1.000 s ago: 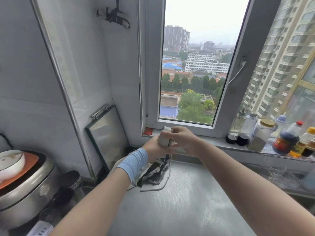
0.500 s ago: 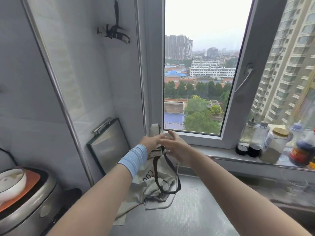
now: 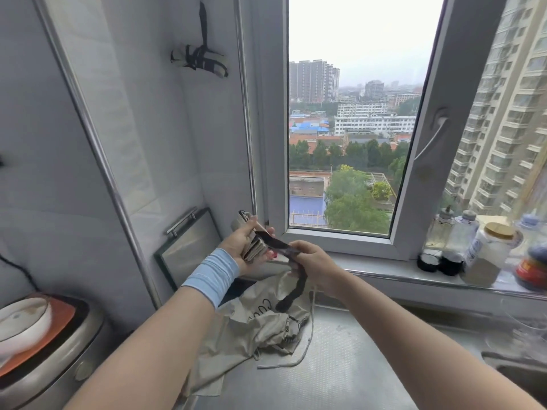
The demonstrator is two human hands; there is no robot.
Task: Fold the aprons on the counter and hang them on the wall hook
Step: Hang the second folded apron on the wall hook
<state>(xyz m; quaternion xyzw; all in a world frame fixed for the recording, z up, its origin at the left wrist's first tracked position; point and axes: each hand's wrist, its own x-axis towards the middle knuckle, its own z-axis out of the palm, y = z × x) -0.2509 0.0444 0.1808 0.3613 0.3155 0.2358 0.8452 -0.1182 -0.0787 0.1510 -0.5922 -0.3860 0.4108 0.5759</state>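
The left hand (image 3: 245,244) grips a folded beige cloth apron bundle (image 3: 254,249); the right hand (image 3: 312,261) pinches its black fabric strap (image 3: 291,291) above the steel worktop (image 3: 340,374).

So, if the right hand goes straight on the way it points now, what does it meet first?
Most likely the folded apron bundle that the left hand grips, just beyond the black strap that the right hand pinches. Depth is unclear, but they seem close.

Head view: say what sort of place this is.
Probably a home kitchen, high up in a flat: a steel counter, a rice cooker at its left end, and sauce bottles along the sill.
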